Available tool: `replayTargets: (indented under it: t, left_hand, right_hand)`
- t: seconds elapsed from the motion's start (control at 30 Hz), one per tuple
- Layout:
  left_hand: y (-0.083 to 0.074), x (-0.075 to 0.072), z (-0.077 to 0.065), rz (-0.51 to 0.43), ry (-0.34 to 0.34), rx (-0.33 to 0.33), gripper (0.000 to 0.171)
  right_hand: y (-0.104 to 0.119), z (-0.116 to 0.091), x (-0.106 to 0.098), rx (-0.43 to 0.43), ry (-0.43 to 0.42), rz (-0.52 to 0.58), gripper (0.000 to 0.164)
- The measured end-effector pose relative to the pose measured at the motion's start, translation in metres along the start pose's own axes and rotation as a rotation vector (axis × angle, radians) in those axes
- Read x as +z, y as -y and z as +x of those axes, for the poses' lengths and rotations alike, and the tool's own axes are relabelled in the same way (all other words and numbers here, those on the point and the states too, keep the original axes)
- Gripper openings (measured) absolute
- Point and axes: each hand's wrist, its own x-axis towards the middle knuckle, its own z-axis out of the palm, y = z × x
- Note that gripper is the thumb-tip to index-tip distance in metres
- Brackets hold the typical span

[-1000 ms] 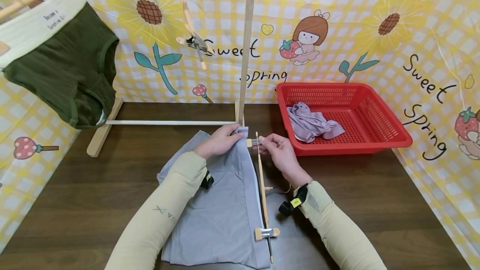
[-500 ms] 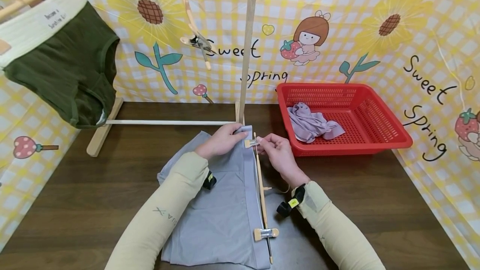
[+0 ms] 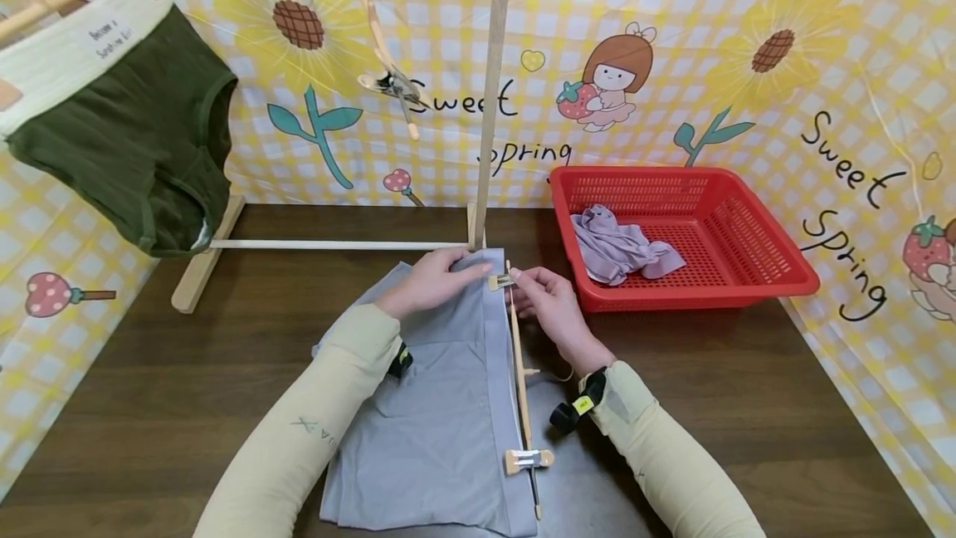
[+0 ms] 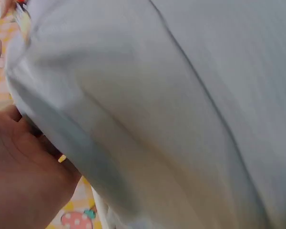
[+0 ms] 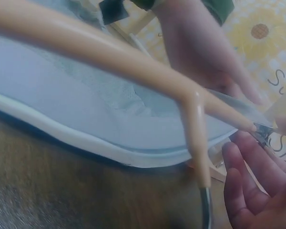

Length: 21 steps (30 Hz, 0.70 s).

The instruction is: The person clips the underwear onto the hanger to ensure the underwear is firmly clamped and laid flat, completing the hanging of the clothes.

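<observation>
A light grey garment (image 3: 418, 405) with a wide waistband lies flat on the table. Along its right edge runs a wood-coloured clip hanger (image 3: 520, 355), hook to the right. Its near clip (image 3: 523, 461) bites the waistband. The far clip (image 3: 500, 281) sits over the waistband's far corner. My right hand (image 3: 554, 305) pinches that clip's tail between thumb and fingers. My left hand (image 3: 429, 281) rests at the garment's far edge, thumb stretched towards the clip. In the left wrist view, part of the left hand (image 4: 28, 171) shows beside the fabric, its fingertips hidden behind it.
A red basket (image 3: 702, 293) with a crumpled mauve cloth (image 3: 620, 243) stands at the back right. Dark green briefs (image 3: 149, 123) hang at left. A wooden rack post (image 3: 489, 106) rises behind the hands, with a spare clip hanger (image 3: 384, 48) hanging nearby.
The far clip has moved left from beside the waistband onto it, with the right hand still pinching it. The left hand has loosened and drawn slightly to the left.
</observation>
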Motion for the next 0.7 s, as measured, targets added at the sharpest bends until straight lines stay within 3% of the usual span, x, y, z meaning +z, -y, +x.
replayTargets:
  t: [0.17,0.33,0.5,0.7]
  left_hand:
    - [0.021,-0.021,-0.012,0.232,0.002,0.026,0.05]
    - [0.045,-0.049,-0.025,0.347,-0.015,0.015,0.035]
    - [0.066,-0.07,-0.037,0.359,-0.019,-0.048,0.022]
    - [0.084,-0.087,-0.049,0.232,-0.057,-0.082,0.019]
  right_hand:
    - [0.0,0.003,-0.002,0.055,-0.008,-0.003,0.032]
    - [-0.002,0.005,-0.005,0.099,-0.013,-0.014,0.032]
    - [-0.006,0.006,-0.006,0.108,-0.01,-0.016,0.033]
    - [-0.008,0.008,-0.001,0.105,-0.019,-0.019,0.033]
